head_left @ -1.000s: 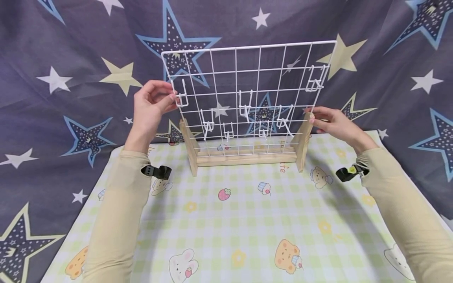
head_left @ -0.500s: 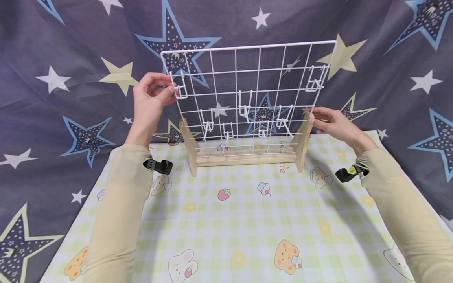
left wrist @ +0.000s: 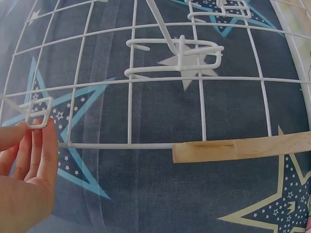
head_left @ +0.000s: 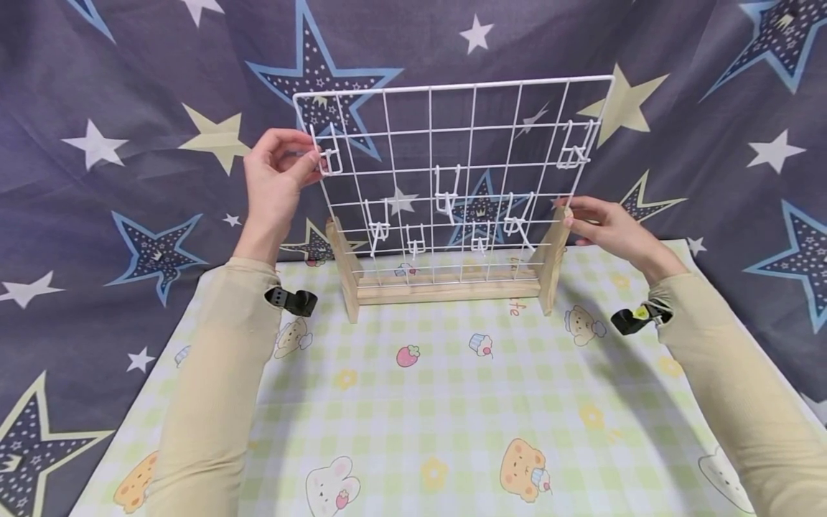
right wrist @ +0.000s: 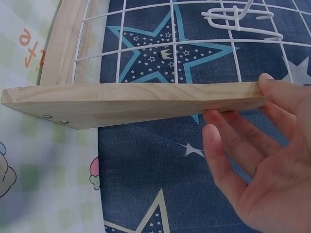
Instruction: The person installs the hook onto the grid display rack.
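A white wire grid panel (head_left: 452, 87) stands upright in a light wooden stand (head_left: 449, 291) near the back of the table. At the grid's left edge, my left hand (head_left: 274, 172) pinches a white wire hook (left wrist: 49, 106) between thumb and fingers. The hook lies against the grid; whether it is seated on a wire I cannot tell. On the other side, my right hand (head_left: 614, 224) grips the top of the stand's right wooden upright (right wrist: 146, 104), thumb on one face and fingers on the other. Several more white hooks (head_left: 446, 194) hang across the grid.
A green-and-white checked cloth (head_left: 413, 409) with cartoon prints covers the table. Dark fabric with stars (head_left: 213, 43) hangs close behind the grid. Black straps (head_left: 292, 301) sit at both wrists.
My left hand has moved up along the grid's left edge, and the hook has risen with it. The right hand, the grid and the stand have stayed in place.
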A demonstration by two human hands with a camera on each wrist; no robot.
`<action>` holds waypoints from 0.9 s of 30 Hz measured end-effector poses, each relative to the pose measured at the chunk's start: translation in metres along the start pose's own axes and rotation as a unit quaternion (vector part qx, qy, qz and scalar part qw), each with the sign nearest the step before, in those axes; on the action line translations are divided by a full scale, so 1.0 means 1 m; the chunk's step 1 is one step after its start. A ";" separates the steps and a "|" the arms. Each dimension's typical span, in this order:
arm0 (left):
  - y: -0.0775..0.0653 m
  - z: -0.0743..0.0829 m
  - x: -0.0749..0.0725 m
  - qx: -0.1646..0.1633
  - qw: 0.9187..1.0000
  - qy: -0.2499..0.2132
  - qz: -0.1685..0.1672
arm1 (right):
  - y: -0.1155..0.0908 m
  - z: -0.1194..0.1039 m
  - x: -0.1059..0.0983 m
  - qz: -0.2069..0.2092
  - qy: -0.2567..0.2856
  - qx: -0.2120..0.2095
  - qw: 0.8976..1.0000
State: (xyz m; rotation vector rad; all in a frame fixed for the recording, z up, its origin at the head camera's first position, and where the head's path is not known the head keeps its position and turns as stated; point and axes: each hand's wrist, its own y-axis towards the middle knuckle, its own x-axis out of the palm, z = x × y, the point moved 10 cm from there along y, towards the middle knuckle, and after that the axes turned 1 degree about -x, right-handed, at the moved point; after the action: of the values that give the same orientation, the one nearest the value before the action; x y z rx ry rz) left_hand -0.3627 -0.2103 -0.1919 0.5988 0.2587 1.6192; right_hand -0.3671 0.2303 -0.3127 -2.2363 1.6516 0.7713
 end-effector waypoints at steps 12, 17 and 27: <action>-0.010 -0.012 -0.003 0.010 0.999 0.032 0.015 | 0.000 0.003 0.001 0.001 -0.001 -0.001 1.000; -0.013 -0.016 -0.005 0.005 1.000 0.030 0.007 | 0.001 0.004 0.003 0.007 -0.005 0.004 1.000; -0.029 -0.034 -0.025 -0.008 0.991 0.130 -0.014 | -0.002 -0.001 0.002 0.025 0.000 -0.016 1.000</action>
State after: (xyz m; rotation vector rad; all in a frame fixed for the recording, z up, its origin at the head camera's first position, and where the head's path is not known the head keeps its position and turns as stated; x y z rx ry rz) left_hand -0.3542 -0.2238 -0.2403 0.3690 0.4437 1.6704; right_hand -0.3648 0.2288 -0.3137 -2.2246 1.7122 0.8160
